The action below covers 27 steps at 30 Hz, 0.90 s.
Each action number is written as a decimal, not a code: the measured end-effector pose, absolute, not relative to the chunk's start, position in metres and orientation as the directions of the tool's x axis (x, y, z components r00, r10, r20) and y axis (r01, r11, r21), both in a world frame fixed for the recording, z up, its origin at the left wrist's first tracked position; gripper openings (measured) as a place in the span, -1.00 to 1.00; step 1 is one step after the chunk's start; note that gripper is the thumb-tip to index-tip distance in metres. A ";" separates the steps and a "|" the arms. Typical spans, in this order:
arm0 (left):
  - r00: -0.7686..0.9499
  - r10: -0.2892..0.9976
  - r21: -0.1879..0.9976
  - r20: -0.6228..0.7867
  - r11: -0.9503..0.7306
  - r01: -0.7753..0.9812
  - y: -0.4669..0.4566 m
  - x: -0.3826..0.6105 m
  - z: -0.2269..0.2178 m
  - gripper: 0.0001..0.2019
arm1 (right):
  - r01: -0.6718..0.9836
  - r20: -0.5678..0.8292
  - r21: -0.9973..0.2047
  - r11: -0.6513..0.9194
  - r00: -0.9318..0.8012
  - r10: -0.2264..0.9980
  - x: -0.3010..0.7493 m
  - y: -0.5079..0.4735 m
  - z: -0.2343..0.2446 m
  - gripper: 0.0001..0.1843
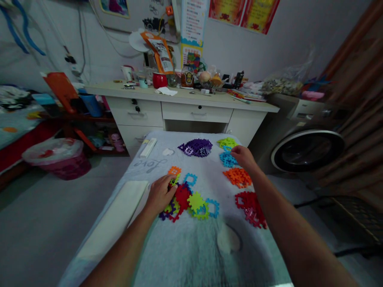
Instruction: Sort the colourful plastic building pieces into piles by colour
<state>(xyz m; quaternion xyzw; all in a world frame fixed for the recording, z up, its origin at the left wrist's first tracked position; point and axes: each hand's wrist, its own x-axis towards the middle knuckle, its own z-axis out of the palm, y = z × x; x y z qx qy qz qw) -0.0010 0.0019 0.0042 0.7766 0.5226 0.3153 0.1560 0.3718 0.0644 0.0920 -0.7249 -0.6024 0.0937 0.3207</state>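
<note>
My left hand (161,193) is at the left side of a mixed pile of toothed plastic building pieces, fingers curled around a yellow-green building piece (175,180). A red piece (183,196), a solid yellow-green piece (196,201) and a blue square frame (212,208) lie beside it. Just beyond are an orange piece (174,170) and another blue frame (190,179). My right hand (244,158) is closed over the right edge of the blue pile (227,160), its fingertips pinching a blue building piece (228,148).
Sorted piles lie around: purple (197,147), yellow-green (227,142), orange (237,177), red (250,208). A white strip (148,148) and a long pale board (116,215) are on the cloth-covered table (191,251). Behind stands a cluttered desk (197,114); a washing machine (299,135) is right.
</note>
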 end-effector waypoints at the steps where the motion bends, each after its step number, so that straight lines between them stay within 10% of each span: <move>1: 0.255 0.910 0.568 0.328 -0.405 0.716 0.002 -0.001 0.004 -0.69 | 0.816 0.249 -0.563 -0.129 0.316 0.915 0.387 0.069 0.094 -0.85; 15: 0.272 0.898 0.558 0.346 -0.430 0.709 0.003 -0.002 0.002 -0.72 | 0.837 0.079 -0.337 -0.431 0.482 0.873 0.463 0.081 0.068 -0.83; 27: 0.259 0.896 0.545 0.360 -0.428 0.721 0.003 -0.001 0.003 -0.72 | 0.851 0.094 -0.343 -0.398 0.452 0.887 0.463 0.083 0.060 -0.82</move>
